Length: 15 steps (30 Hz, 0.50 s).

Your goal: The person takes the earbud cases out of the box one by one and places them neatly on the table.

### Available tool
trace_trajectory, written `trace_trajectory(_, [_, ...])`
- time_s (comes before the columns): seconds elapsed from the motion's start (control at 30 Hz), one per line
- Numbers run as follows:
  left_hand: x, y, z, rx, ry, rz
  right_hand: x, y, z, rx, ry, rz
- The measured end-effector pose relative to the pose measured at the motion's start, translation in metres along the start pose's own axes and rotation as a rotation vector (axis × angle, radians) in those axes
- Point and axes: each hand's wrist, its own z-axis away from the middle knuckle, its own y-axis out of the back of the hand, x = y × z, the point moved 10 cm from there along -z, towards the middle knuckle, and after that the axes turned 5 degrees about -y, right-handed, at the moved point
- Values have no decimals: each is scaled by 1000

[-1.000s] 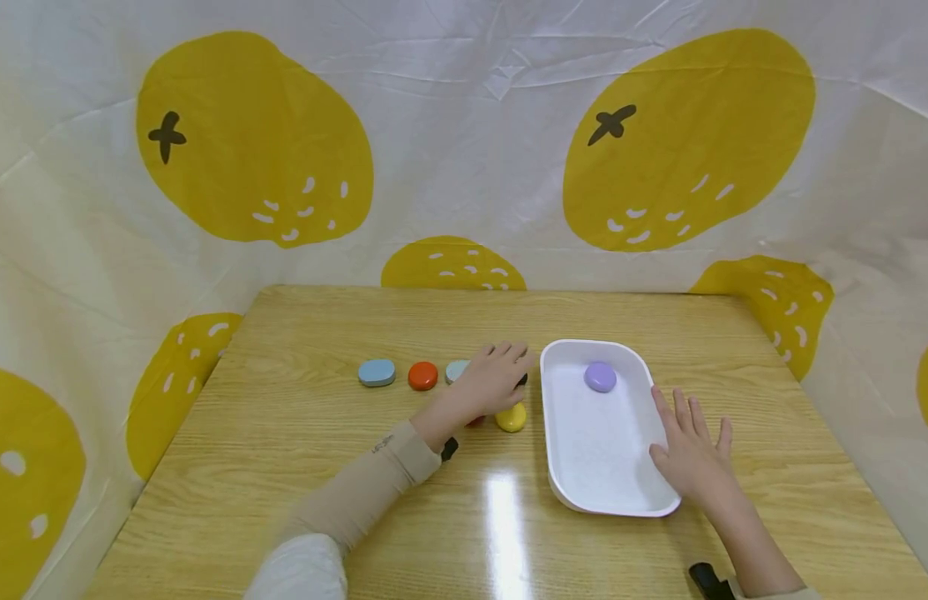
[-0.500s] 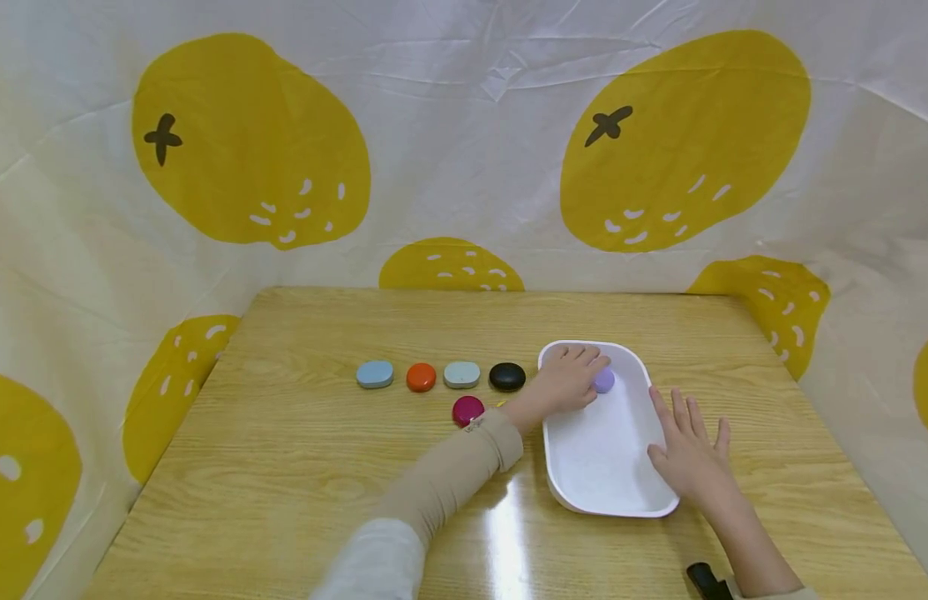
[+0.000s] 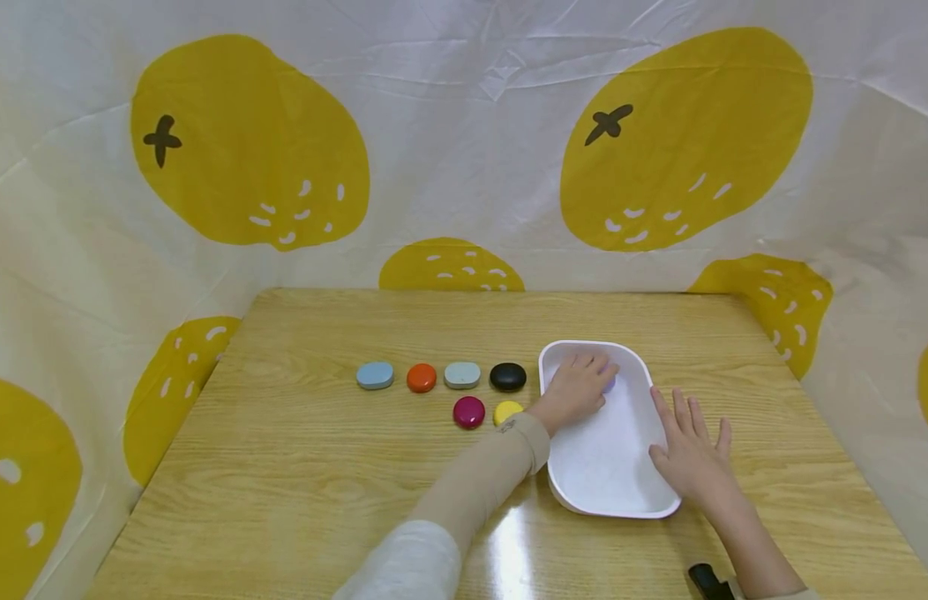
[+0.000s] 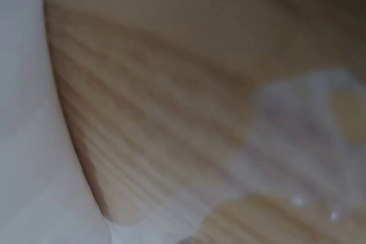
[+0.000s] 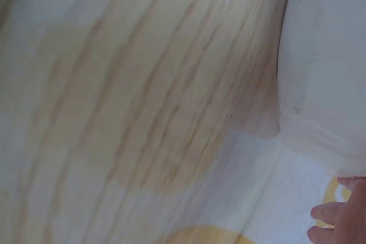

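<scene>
My left hand (image 3: 576, 392) reaches into the white tray (image 3: 610, 475) from the left. Its fingers and thumb close about a purple rounded disc (image 3: 609, 382), which they partly cover. At the tray's right rim, my right hand (image 3: 687, 454) rests with fingers spread straight, touching the edge. The right wrist view catches a few fingers (image 5: 329, 215) at its lower right corner, beside the white tray wall (image 5: 326, 67). White tray wall (image 4: 28, 112) also fills the left side of the left wrist view, where no hand shows.
Left of the tray lie smooth coloured pieces: blue (image 3: 376, 375), orange-red (image 3: 421, 377), pale grey-blue (image 3: 462, 375) and black (image 3: 507, 377). Nearer me are a magenta piece (image 3: 469, 412) and a yellow one (image 3: 507, 412), partly behind the left wrist. A patterned cloth (image 3: 464, 150) hangs behind the wooden table (image 3: 284, 483).
My left hand has moved right, from over the loose pieces into the tray, and come onto the purple disc. The right hand and the tray stay where they were.
</scene>
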Motion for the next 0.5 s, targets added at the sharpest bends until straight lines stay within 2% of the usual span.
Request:
trace_trajectory(0.03, [0, -2, -1, 20, -4, -3, 0, 0, 0, 1, 1, 0])
trace_trajectory(0.23, [1, -4, 2, 7, 2, 8, 0, 0, 0, -3, 2, 7])
trace_trajectory(0.27, [1, -2, 3, -17, 10, 20, 0, 0, 0, -5, 1, 7])
trace_trajectory(0.5, [2, -8, 1, -49, 15, 98, -1, 0, 1, -3, 0, 6])
